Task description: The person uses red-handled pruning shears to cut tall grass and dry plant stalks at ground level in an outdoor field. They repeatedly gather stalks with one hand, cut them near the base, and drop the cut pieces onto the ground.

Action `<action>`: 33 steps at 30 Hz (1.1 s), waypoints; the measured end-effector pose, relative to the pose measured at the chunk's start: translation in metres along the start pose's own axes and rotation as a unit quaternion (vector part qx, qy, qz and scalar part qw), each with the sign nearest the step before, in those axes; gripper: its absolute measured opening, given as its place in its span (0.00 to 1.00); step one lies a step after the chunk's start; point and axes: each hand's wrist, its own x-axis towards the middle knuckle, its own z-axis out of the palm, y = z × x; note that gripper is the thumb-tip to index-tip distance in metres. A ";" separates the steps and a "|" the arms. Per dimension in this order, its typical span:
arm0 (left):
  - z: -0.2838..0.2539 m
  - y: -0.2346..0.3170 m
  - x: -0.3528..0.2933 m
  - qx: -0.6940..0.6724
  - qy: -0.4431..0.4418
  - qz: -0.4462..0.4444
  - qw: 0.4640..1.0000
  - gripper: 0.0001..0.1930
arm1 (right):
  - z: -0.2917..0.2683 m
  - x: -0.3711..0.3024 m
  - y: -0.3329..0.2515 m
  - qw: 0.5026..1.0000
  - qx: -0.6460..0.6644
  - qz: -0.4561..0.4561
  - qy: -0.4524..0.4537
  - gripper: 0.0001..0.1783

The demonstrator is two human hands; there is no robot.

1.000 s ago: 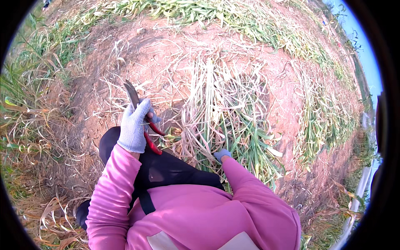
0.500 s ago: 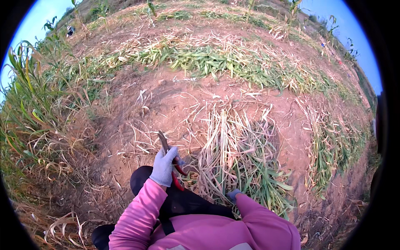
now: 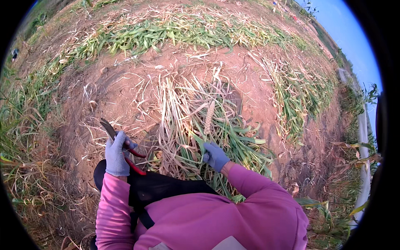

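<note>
My left hand, in a grey glove, is closed around red-handled pruning shears, their dark blades pointing up and away to the left. In front of me lies a heap of cut stalks, pale and dry on the left, with green leaves on the right. Over this heap, my gloved right hand is closed at the lower end of a millet head. The head is long, pale and bumpy, and stands out from the fist. Its thin stem is mostly hidden by the fingers.
Another bundle of cut stalks lies on the bare soil to the right. A long row of green cut plants curves across the far side. Tall grass borders the left. A pale strip runs along the right edge.
My right hand has come up from the near edge of the heap and now shows a millet head. The view has swung right. The shears remain in my left hand.
</note>
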 end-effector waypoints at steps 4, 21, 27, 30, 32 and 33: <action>0.006 0.004 -0.001 0.001 0.006 -0.014 1.000 0.06 | 0.065 -0.001 -0.002 0.986 -0.069 0.025 -0.150 0.08; 0.035 0.001 0.003 0.141 -0.050 -0.118 0.982 0.09 | 0.165 -0.001 -0.005 0.947 -0.177 -0.129 -0.234 0.10; 0.025 -0.010 0.013 0.091 -0.028 -0.123 0.988 0.11 | 0.153 0.031 0.015 0.860 -0.306 -0.312 -0.261 0.20; 0.011 -0.005 0.010 0.033 0.002 -0.087 0.996 0.10 | 0.152 0.011 -0.013 0.849 -0.364 -0.028 -0.383 0.15; 0.015 -0.003 0.006 0.034 0.025 -0.082 0.996 0.10 | 0.135 0.014 -0.010 0.842 -0.369 -0.054 -0.389 0.15; 0.021 0.000 0.005 0.045 0.028 -0.092 0.994 0.10 | 0.128 0.016 -0.009 0.848 -0.380 -0.025 -0.369 0.14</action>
